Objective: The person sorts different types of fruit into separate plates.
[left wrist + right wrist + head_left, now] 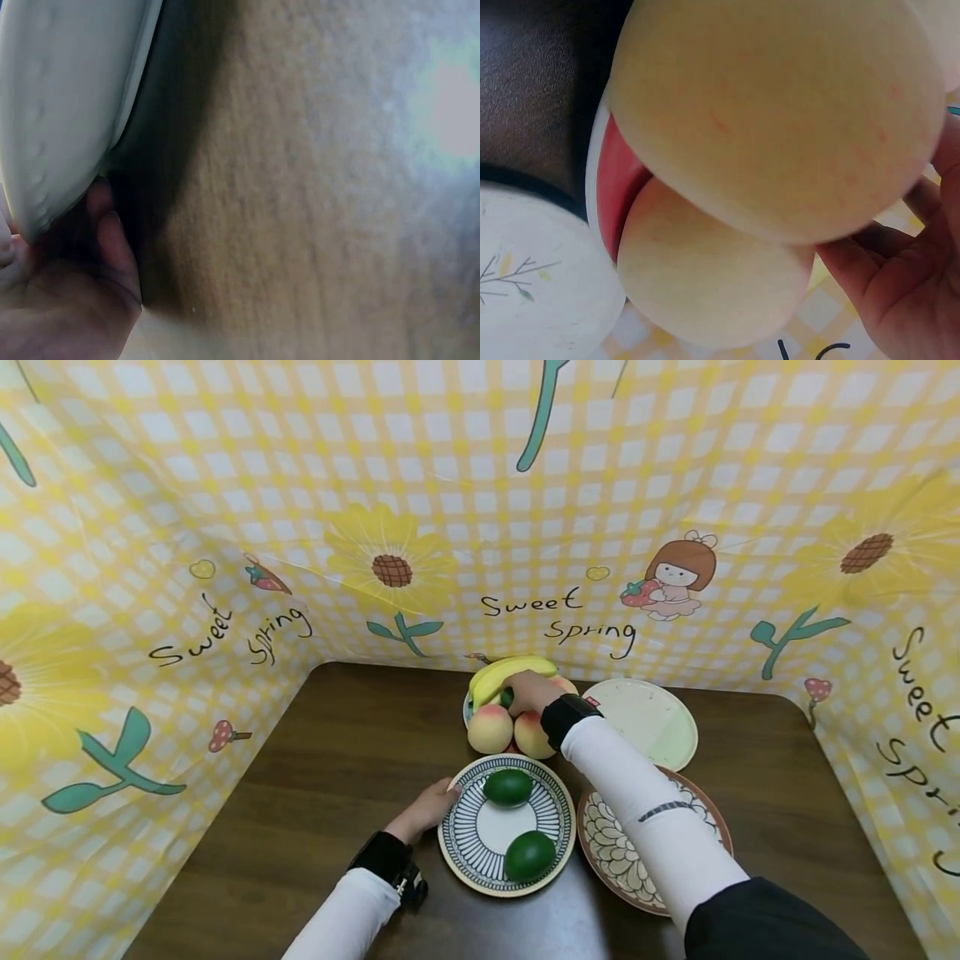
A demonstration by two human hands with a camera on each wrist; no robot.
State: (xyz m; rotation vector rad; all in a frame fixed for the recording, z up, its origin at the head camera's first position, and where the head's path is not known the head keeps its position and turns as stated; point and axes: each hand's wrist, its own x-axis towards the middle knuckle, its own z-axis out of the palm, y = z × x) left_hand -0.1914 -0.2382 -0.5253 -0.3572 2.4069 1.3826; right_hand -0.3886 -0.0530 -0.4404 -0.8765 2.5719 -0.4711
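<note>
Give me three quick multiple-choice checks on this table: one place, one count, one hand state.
1. Where is the left hand?
A. at the striped plate's left rim
B. on the bananas
C. on the pale plate

2. How many green fruits lie on the striped plate?
A. one
B. two
C. four

3. What is the right hand doing?
A. resting flat on the table
B. reaching into the fruit pile
C. lifting the brown plate

A: fingers meet that rim.
B: two show there.
B: it is among the bananas and peaches.
</note>
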